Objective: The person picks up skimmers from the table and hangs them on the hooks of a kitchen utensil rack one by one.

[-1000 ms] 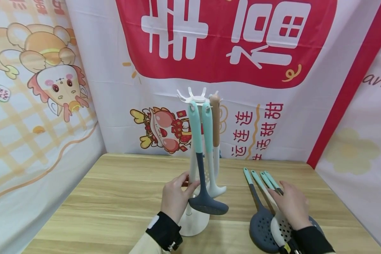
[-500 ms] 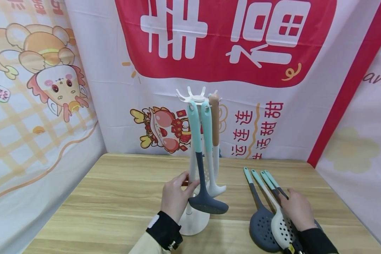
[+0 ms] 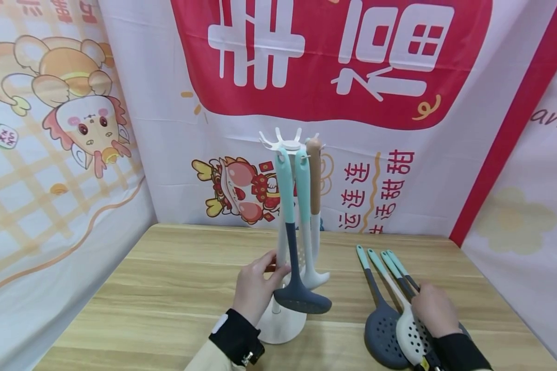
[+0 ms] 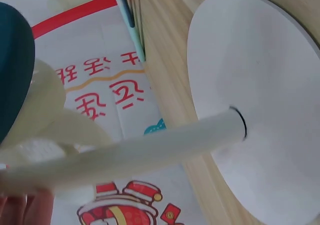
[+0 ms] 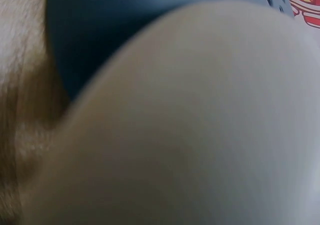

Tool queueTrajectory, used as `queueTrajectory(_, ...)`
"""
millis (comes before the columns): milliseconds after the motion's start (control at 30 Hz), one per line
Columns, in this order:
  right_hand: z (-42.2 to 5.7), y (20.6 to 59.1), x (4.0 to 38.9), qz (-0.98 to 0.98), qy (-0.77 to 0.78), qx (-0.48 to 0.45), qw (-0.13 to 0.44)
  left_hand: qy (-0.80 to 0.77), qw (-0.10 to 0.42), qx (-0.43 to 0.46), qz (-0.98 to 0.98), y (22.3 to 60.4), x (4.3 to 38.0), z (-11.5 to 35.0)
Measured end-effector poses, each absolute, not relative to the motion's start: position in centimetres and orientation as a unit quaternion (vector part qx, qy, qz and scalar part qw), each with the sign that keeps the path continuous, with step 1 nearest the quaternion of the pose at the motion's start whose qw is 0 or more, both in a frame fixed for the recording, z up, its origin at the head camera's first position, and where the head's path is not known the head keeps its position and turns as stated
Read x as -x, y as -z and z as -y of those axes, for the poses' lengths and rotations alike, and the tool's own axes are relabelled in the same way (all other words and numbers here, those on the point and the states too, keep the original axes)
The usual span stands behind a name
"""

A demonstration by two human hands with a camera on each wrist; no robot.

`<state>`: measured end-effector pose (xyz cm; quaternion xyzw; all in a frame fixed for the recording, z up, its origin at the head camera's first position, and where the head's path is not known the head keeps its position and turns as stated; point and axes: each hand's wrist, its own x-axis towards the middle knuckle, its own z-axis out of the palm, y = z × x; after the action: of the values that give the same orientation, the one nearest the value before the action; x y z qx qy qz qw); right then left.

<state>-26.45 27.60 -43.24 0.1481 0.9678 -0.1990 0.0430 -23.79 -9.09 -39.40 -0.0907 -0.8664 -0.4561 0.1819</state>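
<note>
Here we have the white utensil stand upright on the wooden table, and we see the left hand grasping its pole, fingers and thumb curled about it. At the stand's front hangs a dark grey ladle, with a white mint-handled utensil and a brown-handled utensil beside it. Over to the stand's right, we spot a dark skimmer, a white slotted spoon and two mint handles; the right hand is down among them, and whether its fingers grasp anything, we cannot tell.
</note>
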Motion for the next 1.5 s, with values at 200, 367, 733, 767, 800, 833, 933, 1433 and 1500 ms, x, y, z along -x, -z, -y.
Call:
queueTrajectory(200,-27.9,43.2,26.5,-0.970,0.188,-0.152,0.035,0.462,0.154,0.143,0.862,39.5,23.8,9.9)
queueTrajectory(367,-28.1,43.1,26.6,-0.967,0.193,-0.164,0.034,0.458,0.158,0.150,0.862,39.4,24.0,9.7)
queueTrajectory(733,-27.9,42.9,26.4,-0.963,0.197,-0.181,0.033,0.454,0.167,0.141,0.864,39.2,23.8,9.4)
queueTrajectory(767,-27.9,42.9,26.4,-0.963,0.196,-0.181,0.032,0.451,0.169,0.138,0.865,39.2,23.8,9.3)
queueTrajectory(800,-27.9,42.8,26.4,-0.963,0.196,-0.180,0.032,0.448,0.171,0.136,0.867,39.2,23.7,9.3)
queueTrajectory(833,-27.9,42.8,26.4,-0.964,0.196,-0.178,0.031,0.446,0.173,0.133,0.868,39.2,23.7,9.2)
queueTrajectory(933,-27.9,42.8,26.4,-0.965,0.195,-0.173,0.026,0.442,0.180,0.125,0.870,39.1,23.5,9.0)
queueTrajectory(1433,-27.7,42.9,26.4,-0.958,0.218,-0.183,0.025,0.435,0.215,0.104,0.869,39.2,23.2,8.0)
queueTrajectory(1500,-27.6,42.6,26.3,-0.957,0.224,-0.181,0.025,0.430,0.223,0.102,0.869,39.1,23.2,7.9)
